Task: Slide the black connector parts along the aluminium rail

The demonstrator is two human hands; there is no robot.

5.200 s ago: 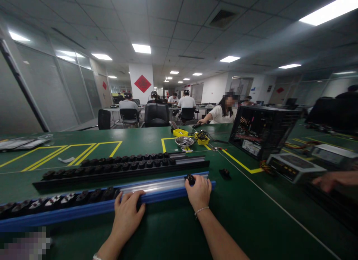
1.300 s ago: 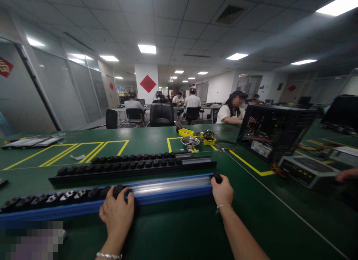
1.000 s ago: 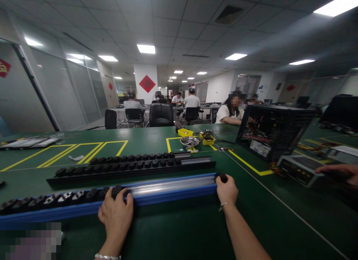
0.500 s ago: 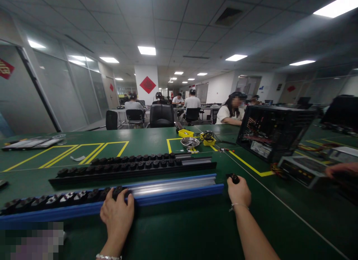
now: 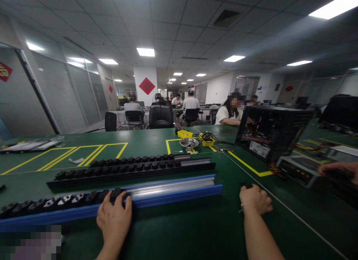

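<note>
On the green table lies a blue-edged metal rail [image 5: 179, 194] with a row of black knob-like blocks [image 5: 91, 197] along its left part. My left hand [image 5: 115, 215] is over the rail, its fingers curled round the last block of that row. The rail's right part is bare metal. Past the rail's right end, my right hand [image 5: 256, 198] is closed, low over the table. A small black block [image 5: 246, 185] pokes out at its fingertips, mostly hidden by the hand.
Behind the blue rail lie black rails [image 5: 134, 174] with similar blocks. Farther back are a metal bowl [image 5: 189, 143] and a yellow tray [image 5: 185, 134]. An open computer case [image 5: 272, 133] and a power supply [image 5: 298, 170] stand right. Another person's hand [image 5: 339, 170] reaches in there.
My right hand has moved right, away from the rail's end, and turned, so less of its black block shows. My left hand stays on the same block.
</note>
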